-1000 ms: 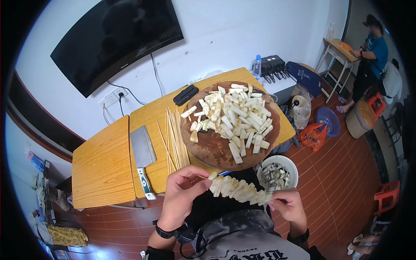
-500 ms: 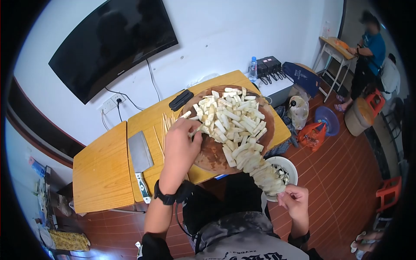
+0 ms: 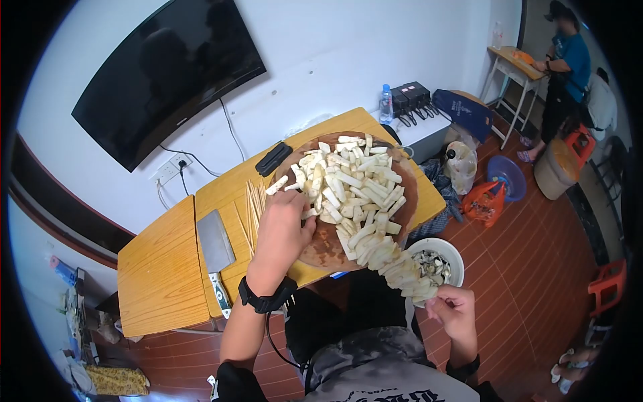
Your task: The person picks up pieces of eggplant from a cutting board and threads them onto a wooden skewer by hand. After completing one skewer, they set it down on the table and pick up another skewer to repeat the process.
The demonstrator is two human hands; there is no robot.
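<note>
My right hand [image 3: 455, 311] is closed in a pinch at the lower end of a skewer threaded with pale vegetable slices [image 3: 395, 266]; the stick itself is mostly hidden. The loaded skewer slants up to the front edge of a round wooden board [image 3: 325, 248]. A heap of pale, peeled vegetable sticks [image 3: 355, 181] covers much of this board. At its left side, the fingers of my left hand [image 3: 284, 224] close around a vegetable stick [image 3: 309, 214], palm down. Thin bamboo skewers [image 3: 251, 208] lie just left of that hand.
A cleaver [image 3: 216, 248] lies on the yellow wooden table [image 3: 161, 261], with a black case [image 3: 273, 159] behind. Below the table's right corner is a white bowl [image 3: 457, 260] with dark and pale scraps. A person [image 3: 569, 67] stands at a small desk [image 3: 516, 63] far right.
My left hand has shifted slightly downward, and a vegetable stick now shows between its fingers. My right hand still holds the loaded skewer in nearly the same place. The view has shifted a little.
</note>
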